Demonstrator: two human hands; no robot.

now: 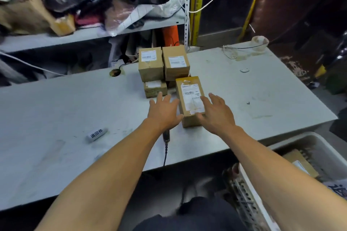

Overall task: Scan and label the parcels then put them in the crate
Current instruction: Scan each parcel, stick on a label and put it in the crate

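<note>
A person's left hand [165, 111] and right hand [216, 112] flank a labelled cardboard parcel [190, 99] standing near the middle of the grey surface [65, 103], fingers spread and straight, not clamped on it. Four more parcels [163, 67] are stacked just behind, toward the far edge. A corded scanner [166, 136] lies beneath the left wrist. A white crate [319, 143] holding a parcel sits below the surface's near right corner.
</note>
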